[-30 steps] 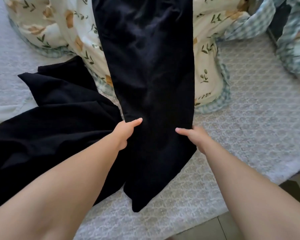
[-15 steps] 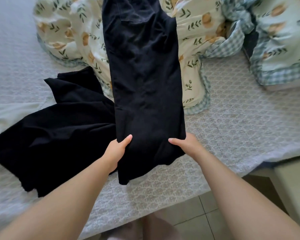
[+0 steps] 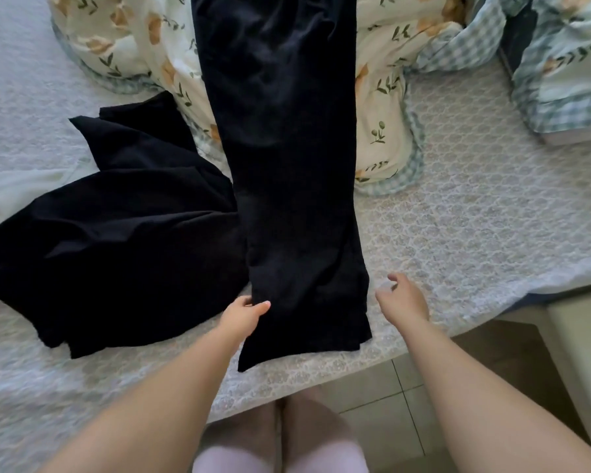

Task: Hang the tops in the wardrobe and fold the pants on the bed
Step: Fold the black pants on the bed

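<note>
Across the whole of my feed lies the bed (image 3: 485,213), covered in a pale sheet with a lace-like pattern, its near edge running just above the tiled floor (image 3: 382,384). Heaped at the far side I see a cream quilt (image 3: 382,97) printed with leaves and orange flowers and edged in blue check.

The black pants (image 3: 287,148) run lengthwise down the middle of my view. Their upper part lies over the quilt and their hem lies flat on the sheet near the bed's edge. Left of them, touching their side, a second black garment (image 3: 116,247) lies spread and rumpled on the sheet; I cannot tell what kind of garment it is.

The left hand (image 3: 243,315) is at the pants' left edge just above the hem, thumb on top of the cloth and fingers tucked beneath, so it pinches that edge. The right hand (image 3: 403,300) is just beside the pants' right edge, apart from the cloth. Its fingers are loose and slightly spread, grasping nothing, over the bare sheet.
</note>
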`<state>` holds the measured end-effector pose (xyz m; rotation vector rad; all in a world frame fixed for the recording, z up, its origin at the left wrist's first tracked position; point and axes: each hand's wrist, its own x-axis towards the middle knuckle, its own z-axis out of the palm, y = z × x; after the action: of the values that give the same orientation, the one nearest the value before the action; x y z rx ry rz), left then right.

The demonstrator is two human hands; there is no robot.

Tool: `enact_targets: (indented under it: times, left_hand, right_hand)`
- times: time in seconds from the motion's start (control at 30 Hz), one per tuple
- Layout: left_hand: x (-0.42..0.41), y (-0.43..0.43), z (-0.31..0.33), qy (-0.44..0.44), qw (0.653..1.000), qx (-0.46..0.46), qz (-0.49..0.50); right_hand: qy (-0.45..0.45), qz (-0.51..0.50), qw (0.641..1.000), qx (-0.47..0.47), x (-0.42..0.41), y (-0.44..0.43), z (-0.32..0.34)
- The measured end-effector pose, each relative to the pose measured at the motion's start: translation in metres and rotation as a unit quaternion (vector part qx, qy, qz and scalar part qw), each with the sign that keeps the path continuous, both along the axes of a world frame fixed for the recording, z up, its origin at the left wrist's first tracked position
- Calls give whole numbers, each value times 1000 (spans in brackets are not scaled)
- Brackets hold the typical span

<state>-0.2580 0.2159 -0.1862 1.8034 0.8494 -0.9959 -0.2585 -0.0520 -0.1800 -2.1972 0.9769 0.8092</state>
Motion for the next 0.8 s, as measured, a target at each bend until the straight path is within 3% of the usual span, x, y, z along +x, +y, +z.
enact_targets:
  times: [0.17, 0.33, 0.5, 0.6, 0.7, 0.8]
  left_hand:
    - [-25, -5, -13, -88, 984, 147, -55]
    - [-36, -8, -22, -107, 992, 60, -14]
    - [-40, -16, -20, -113, 992, 44, -19]
    - [-45, -14, -21, -82, 996, 16, 13]
    - [-54, -12, -25, -35, 997, 67, 19]
    - [-60, -16, -29, -36, 993, 113, -26]
  right_hand:
    - [7, -8, 995, 98, -12, 16, -27]
    - [-39, 32, 996, 67, -16, 28, -42]
    - [-30, 74, 990, 120, -26, 31, -48]
    - [-106, 17, 988, 113, -32, 27, -38]
    - [-165, -45, 985, 15, -46, 17, -31]
    - [-75, 11, 997, 4, -58, 11, -41]
